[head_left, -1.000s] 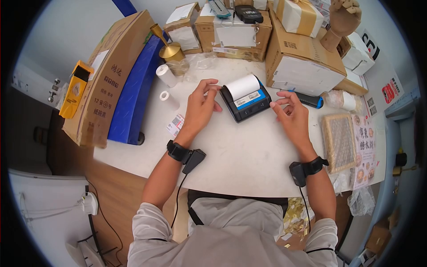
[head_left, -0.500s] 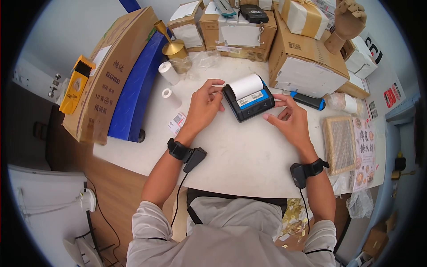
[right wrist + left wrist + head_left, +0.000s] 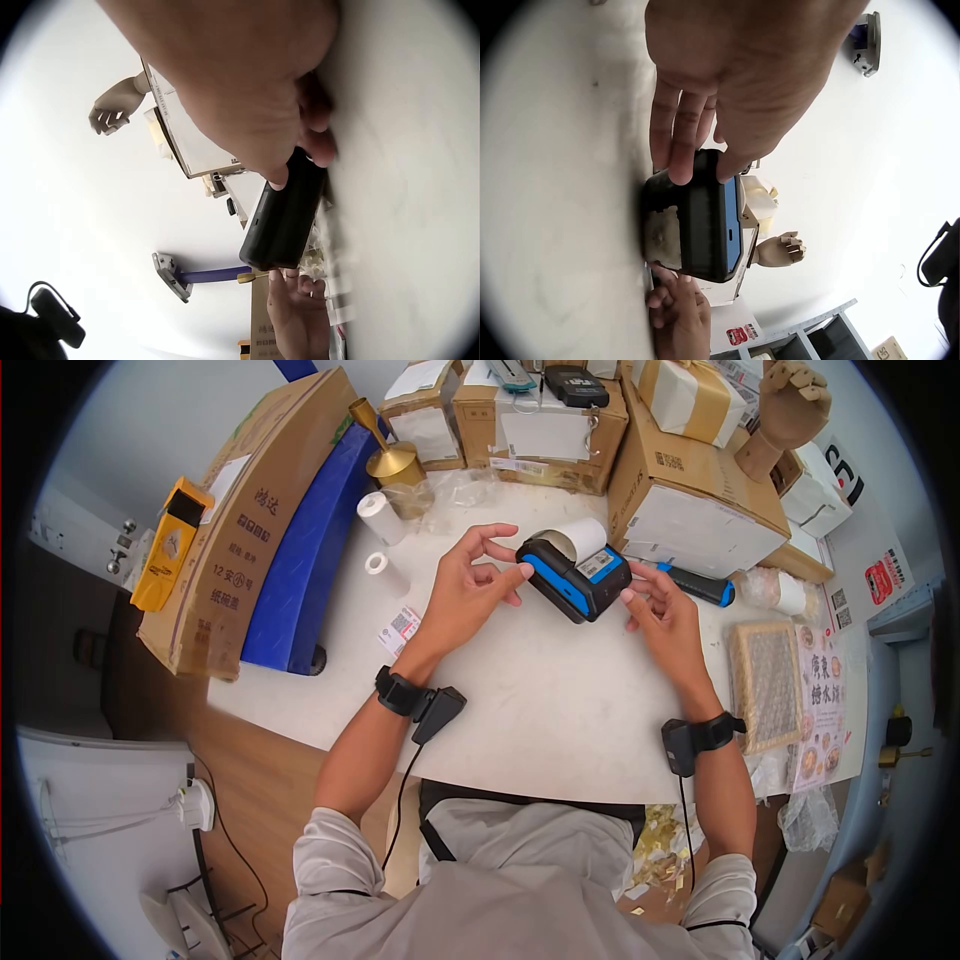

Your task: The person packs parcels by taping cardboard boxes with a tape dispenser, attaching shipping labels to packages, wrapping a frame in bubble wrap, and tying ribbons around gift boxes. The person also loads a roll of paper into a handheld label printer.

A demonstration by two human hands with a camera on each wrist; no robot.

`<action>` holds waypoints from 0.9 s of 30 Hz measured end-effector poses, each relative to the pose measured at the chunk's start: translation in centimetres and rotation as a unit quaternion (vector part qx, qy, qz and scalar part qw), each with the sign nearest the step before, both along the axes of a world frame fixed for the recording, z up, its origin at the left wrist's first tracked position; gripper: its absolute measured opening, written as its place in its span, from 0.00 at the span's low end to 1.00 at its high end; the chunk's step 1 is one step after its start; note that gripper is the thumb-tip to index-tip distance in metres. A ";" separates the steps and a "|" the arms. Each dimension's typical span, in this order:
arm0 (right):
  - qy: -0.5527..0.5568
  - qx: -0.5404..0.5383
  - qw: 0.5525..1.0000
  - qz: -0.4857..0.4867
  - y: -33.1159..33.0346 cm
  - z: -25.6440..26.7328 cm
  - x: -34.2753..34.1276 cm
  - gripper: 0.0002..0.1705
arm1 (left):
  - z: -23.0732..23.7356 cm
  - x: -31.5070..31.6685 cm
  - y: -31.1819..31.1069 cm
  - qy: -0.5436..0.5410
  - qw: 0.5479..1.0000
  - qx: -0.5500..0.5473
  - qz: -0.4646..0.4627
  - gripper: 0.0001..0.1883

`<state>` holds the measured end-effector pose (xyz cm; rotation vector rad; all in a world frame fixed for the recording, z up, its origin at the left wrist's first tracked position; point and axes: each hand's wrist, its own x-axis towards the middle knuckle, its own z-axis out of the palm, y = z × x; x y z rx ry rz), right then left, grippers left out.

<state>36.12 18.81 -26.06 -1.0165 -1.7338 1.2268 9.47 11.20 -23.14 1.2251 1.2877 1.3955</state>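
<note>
Two hands hold one black-and-blue printer [image 3: 572,588] at its opposite ends, over the middle of the tabletop [image 3: 540,710]; whether its base touches the surface I cannot tell. The left hand [image 3: 468,595] pinches one end between thumb and fingers, and the right hand [image 3: 665,622] pinches the other the same way. One white paper roll [image 3: 586,538] sits in the printer. Two spare rolls [image 3: 380,518] stand near the left hand, with one printed label [image 3: 400,628] closer to the wrist. Beyond the right hand lie one black-and-blue tool [image 3: 700,586] and one woven panel [image 3: 765,685]; one wooden hand model [image 3: 785,420] stands among the boxes behind.
</note>
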 end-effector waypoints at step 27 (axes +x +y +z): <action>-0.020 0.011 1.000 0.008 -0.6 1.2 -0.3 0.39 | -1.5 0.3 0.5 -0.034 0.999 0.020 0.020 0.24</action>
